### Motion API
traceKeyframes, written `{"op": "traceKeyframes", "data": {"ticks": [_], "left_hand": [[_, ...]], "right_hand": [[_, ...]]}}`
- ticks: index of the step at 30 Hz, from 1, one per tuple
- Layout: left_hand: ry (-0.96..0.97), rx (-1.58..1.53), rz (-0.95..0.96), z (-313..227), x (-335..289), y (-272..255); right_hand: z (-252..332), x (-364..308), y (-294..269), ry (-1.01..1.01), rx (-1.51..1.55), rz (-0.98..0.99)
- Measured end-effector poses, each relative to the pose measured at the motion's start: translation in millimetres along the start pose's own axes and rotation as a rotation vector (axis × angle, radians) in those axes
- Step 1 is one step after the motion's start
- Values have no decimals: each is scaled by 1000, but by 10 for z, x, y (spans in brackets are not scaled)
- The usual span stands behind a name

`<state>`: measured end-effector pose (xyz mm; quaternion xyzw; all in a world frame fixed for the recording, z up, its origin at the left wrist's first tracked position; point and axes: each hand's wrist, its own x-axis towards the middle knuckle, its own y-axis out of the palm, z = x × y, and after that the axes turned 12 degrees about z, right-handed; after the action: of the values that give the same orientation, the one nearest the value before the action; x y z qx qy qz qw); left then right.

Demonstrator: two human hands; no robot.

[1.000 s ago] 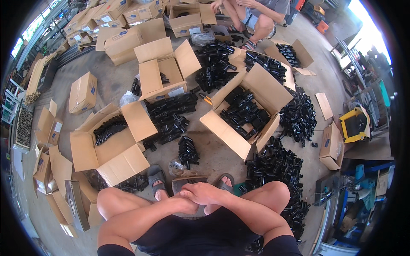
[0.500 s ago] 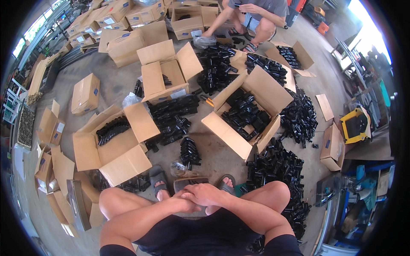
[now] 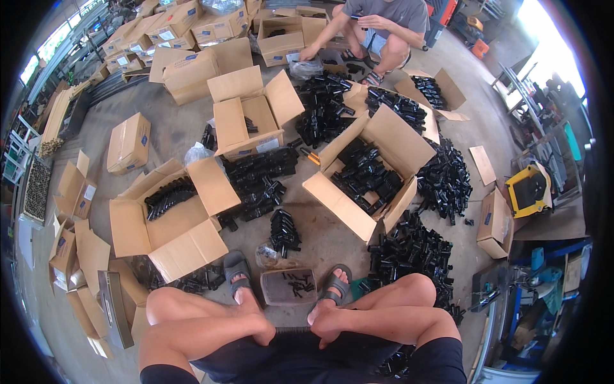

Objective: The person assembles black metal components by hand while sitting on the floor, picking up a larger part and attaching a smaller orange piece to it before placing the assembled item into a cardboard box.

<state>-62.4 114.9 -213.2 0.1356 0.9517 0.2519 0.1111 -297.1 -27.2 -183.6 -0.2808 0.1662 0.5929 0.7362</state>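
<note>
Left hand (image 3: 263, 334) and right hand (image 3: 327, 325) of the seated person droop apart, bent down at the wrists. Where each meets the person's dark clothing (image 3: 294, 355), the fingers get hard to separate, so I can't tell how far open either one is, or whether it grips anything. The upper arms run off below, under dark sleeves.

Just beyond the hands, between two feet in grey strapped sandals (image 3: 336, 281), sits a shallow rectangular see-through tray (image 3: 272, 286) on the concrete floor; small black rod-like pieces (image 3: 299, 283) lie scattered in it, mostly toward its right side. A neat row of black tubular fittings (image 3: 284, 232) stands past the tray, next to a crumpled clear plastic bag (image 3: 267, 255) whose contents I can't make out.

Open brown cardboard cartons (image 3: 192, 248) flank that row, their walls hiding some of the black parts inside. Loose black fittings (image 3: 409, 256) are heaped by the right knee, which covers part of the pile. Across the floor squats a co-worker in a grey shirt (image 3: 409, 16), cut off at the top.
</note>
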Motion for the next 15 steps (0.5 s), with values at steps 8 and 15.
{"op": "traceKeyframes", "data": {"ticks": [8,15], "left_hand": [[160,-83,100,421,8,-129],[222,-87,176,613,22,-229]], "right_hand": [[-48,70,-51,24,-33,-19],[-229,246,-71,-141,-20,-17]]}}
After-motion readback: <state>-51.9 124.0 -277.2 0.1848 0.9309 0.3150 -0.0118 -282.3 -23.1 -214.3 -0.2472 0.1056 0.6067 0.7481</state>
